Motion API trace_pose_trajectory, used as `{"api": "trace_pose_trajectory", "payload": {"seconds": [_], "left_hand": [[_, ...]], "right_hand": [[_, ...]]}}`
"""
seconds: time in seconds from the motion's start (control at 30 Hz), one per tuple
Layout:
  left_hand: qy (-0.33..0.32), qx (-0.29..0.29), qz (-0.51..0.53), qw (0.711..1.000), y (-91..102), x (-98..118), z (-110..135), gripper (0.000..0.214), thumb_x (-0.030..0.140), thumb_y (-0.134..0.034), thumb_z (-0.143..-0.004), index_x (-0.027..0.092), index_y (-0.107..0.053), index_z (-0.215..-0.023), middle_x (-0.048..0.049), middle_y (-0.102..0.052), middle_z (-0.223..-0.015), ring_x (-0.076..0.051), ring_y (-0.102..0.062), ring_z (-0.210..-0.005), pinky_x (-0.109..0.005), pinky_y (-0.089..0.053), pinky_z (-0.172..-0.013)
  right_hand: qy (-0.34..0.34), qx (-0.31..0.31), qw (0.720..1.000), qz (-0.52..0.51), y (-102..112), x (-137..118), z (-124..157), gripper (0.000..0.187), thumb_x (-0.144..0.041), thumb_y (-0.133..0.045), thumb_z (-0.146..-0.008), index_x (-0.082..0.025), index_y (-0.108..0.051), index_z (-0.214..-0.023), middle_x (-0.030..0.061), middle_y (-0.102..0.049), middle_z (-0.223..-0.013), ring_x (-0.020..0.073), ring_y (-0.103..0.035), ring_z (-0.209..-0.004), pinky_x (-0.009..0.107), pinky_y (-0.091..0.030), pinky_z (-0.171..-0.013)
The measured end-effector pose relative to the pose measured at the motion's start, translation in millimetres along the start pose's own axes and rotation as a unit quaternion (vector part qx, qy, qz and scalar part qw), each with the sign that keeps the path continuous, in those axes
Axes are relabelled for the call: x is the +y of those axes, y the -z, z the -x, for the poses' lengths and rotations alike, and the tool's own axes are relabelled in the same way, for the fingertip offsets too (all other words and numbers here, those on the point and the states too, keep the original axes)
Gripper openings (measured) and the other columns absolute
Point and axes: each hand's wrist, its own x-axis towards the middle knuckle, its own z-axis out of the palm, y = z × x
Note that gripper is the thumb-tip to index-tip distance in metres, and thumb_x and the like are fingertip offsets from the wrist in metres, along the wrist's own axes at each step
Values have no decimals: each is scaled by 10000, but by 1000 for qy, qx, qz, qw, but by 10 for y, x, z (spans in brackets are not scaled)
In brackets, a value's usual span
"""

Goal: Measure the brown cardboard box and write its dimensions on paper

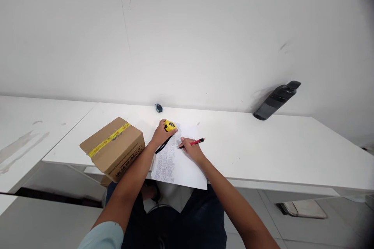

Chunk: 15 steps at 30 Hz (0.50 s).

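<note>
My left hand (161,134) is closed around a yellow and black tape measure (170,125), at the upper left part of a sheet of paper. A black wrist strap (162,146) trails from it. My right hand (189,148) grips a red and black pen (198,141), its tip down at the paper. Dense rows of handwriting cover the left part of the paper (189,171), and its right part is blank. The sheet's near edge hangs slightly past the desk edge.
Left of my left forearm sits a cardboard box (128,151) with yellow tape, reaching over the front edge of the white desk (263,151). A small dark fob-like object (158,107) lies near the wall. At the back right stands a black bottle (273,102).
</note>
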Motion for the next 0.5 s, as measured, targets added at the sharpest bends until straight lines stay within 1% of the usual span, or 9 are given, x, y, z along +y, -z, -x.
{"api": "trace_pose_trajectory", "payload": {"seconds": [0.07,0.13,0.27,0.4,0.5], "left_hand": [[3,-1,15,1000,1,-5,-18,801,552,-761,-702,208,-412,-1336,-93,-660,-1138,-228,-644,-974,-338,-500,-847],[3,1,24,1000,-2,-16,-27,806,537,-772,-695,208,-410,-1336,-90,-661,-1123,-227,-646,-960,-333,-503,-833],[7,1,23,1000,-18,-39,-25,848,533,-799,-663,215,-397,-1338,-81,-653,-1120,-223,-643,-954,-331,-503,-841],[8,2,19,1000,-26,-44,-23,880,538,-799,-662,208,-364,-1352,-95,-639,-1142,-223,-639,-968,-330,-504,-846],[8,0,9,1000,-21,-39,-23,888,547,-798,-658,206,-355,-1348,-100,-639,-1134,-229,-641,-965,-335,-507,-839]], "right_hand": [[6,13,1000,27,-7,-41,11,444,-554,-550,-874,-219,-629,-594,28,-652,-645,194,-599,-661,315,-436,-669],[8,9,999,44,-17,-56,17,415,-519,-557,-871,-227,-616,-581,28,-682,-696,211,-623,-718,321,-441,-706],[1,0,998,65,-30,-38,13,386,-491,-531,-876,-235,-622,-602,26,-698,-711,223,-635,-735,328,-446,-712],[-5,-15,997,70,-30,-27,0,389,-483,-524,-872,-236,-623,-589,34,-710,-713,226,-644,-738,330,-457,-716],[-6,-12,998,69,-31,-32,-7,392,-475,-514,-876,-235,-617,-583,35,-710,-712,227,-650,-746,333,-457,-724]]}}
